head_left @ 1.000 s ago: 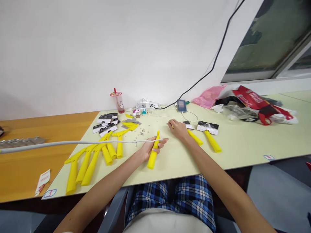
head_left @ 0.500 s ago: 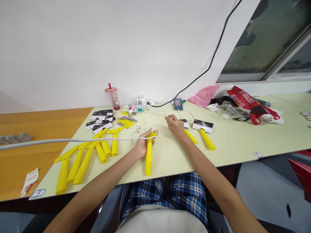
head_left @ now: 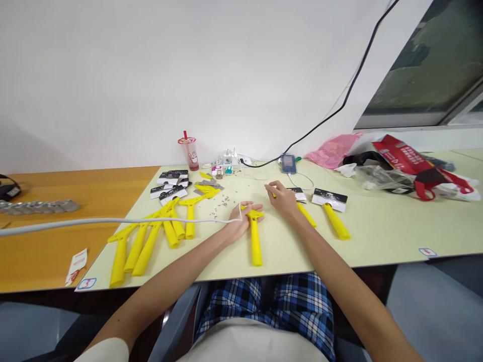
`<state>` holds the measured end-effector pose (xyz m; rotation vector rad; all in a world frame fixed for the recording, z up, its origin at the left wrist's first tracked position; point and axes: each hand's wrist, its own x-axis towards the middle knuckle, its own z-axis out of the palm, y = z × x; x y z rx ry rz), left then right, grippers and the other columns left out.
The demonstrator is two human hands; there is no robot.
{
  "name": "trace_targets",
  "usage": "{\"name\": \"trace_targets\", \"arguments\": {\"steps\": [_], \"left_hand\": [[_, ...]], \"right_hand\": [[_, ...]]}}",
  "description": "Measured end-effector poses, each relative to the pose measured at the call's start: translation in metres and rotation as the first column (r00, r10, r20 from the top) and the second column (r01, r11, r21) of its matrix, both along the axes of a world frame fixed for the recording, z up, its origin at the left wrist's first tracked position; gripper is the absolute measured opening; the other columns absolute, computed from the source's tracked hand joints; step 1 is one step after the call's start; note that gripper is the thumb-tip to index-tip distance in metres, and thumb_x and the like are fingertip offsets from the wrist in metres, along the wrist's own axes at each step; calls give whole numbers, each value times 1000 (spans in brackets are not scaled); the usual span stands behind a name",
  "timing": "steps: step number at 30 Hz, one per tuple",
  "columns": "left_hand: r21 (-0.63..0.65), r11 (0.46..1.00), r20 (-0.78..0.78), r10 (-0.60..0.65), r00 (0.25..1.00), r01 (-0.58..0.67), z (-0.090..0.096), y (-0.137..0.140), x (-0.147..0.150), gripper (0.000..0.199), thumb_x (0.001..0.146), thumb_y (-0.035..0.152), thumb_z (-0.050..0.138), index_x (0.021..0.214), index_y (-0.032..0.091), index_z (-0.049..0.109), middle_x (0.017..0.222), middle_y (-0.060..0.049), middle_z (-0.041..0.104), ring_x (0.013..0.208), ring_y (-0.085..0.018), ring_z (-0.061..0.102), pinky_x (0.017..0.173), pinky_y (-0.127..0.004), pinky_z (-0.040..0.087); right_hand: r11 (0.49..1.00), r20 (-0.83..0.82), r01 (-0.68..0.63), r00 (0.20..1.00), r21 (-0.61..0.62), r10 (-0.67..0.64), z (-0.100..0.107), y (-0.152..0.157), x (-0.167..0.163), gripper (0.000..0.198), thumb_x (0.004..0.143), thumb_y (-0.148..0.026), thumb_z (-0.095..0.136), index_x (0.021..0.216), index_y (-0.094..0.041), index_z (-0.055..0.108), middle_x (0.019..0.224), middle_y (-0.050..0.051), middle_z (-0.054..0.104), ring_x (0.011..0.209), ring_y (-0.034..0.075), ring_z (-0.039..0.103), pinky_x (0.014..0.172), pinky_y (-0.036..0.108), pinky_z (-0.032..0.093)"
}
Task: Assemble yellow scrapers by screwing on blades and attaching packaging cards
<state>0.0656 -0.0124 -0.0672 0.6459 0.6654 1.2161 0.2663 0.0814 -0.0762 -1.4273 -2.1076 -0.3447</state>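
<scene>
My left hand point(head_left: 237, 226) holds a yellow plastic scraper point(head_left: 255, 244) by its head. The handle points toward me, and some fingers show beyond the head. To its right, my right hand point(head_left: 286, 201) hovers over the table, thumb and fingers pinched together. A tiny yellow and dark bit shows at those fingers, too small to name. Small metal screws or similar bits point(head_left: 222, 202) lie scattered beyond my left hand. More yellow scrapers point(head_left: 143, 249) lie in a group at the left. Two yellow handles, one by a carded pack point(head_left: 329, 199), lie right of my right hand.
Carded packs point(head_left: 172, 183), flat yellow pieces point(head_left: 207, 190) and a drink cup point(head_left: 188, 153) stand or lie at the back left. A white cable point(head_left: 151, 220) crosses in front of my left hand. A power strip point(head_left: 228, 160), a small device point(head_left: 289, 163) and bags point(head_left: 405, 161) line the wall.
The view has swung left, so everything sits further right. The scraper in my left hand has turned, showing more of its head. My right hand stays pinched.
</scene>
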Motion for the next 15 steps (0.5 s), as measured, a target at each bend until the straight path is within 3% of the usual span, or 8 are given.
{"name": "trace_targets", "arguments": {"steps": [2, 4, 6, 8, 11, 13, 15], "left_hand": [[110, 994, -176, 6, 984, 13, -1, 6, 5, 23, 95, 22, 77, 109, 21, 59, 121, -18, 77, 117, -28, 75, 102, -50, 62], [239, 970, -407, 61, 911, 42, 0, 14, 9, 23, 95, 23, 76, 110, 23, 59, 116, -15, 77, 113, -26, 74, 101, -46, 61], [355, 929, -624, 157, 766, 99, 2, 21, 12, 21, 96, 24, 74, 112, 24, 61, 114, -14, 77, 104, -25, 74, 98, -43, 60], [444, 878, -780, 281, 559, 178, 4, 27, 12, 18, 98, 27, 69, 115, 23, 64, 116, -15, 76, 99, -26, 72, 97, -42, 58], [507, 823, -852, 434, 292, 257, 8, 37, 4, 21, 96, 29, 69, 115, 20, 68, 122, -19, 73, 115, -31, 68, 107, -44, 53], [515, 817, -856, 475, 201, 261, 14, 47, -13, 25, 93, 31, 73, 115, 20, 69, 124, -18, 72, 122, -33, 65, 113, -45, 48], [505, 825, -863, 491, 122, 252, 25, 59, -39, 24, 96, 31, 70, 117, 20, 68, 120, -15, 73, 115, -30, 67, 112, -45, 48]], "right_hand": [[999, 30, -1, 1000, -42, 2, 0, -1, -1, 41, 109, -29, 46, 129, -28, 81, 130, 10, 77, 82, 18, 72, 59, 29, 35], [997, 61, 2, 998, -81, 3, 0, -2, -1, 40, 108, -28, 48, 130, -30, 81, 134, 9, 76, 81, 18, 72, 59, 29, 36], [993, 89, 8, 996, -115, 2, 0, -2, 0, 40, 107, -28, 49, 130, -31, 81, 136, 8, 75, 80, 18, 72, 60, 30, 37], [990, 109, 17, 994, -143, -1, 0, -2, 3, 39, 107, -28, 49, 129, -31, 81, 136, 7, 75, 79, 19, 72, 61, 31, 39], [985, 123, 27, 992, -173, -5, 1, -1, 6, 39, 109, -29, 48, 129, -30, 81, 137, 8, 75, 82, 20, 73, 63, 31, 42], [982, 127, 26, 992, -189, -1, 2, 0, 8, 39, 109, -28, 48, 129, -29, 81, 137, 8, 74, 86, 21, 75, 66, 31, 44], [979, 127, 22, 992, -202, 4, 3, 1, 8, 39, 109, -27, 49, 129, -29, 81, 138, 9, 74, 89, 22, 75, 67, 32, 46]]}}
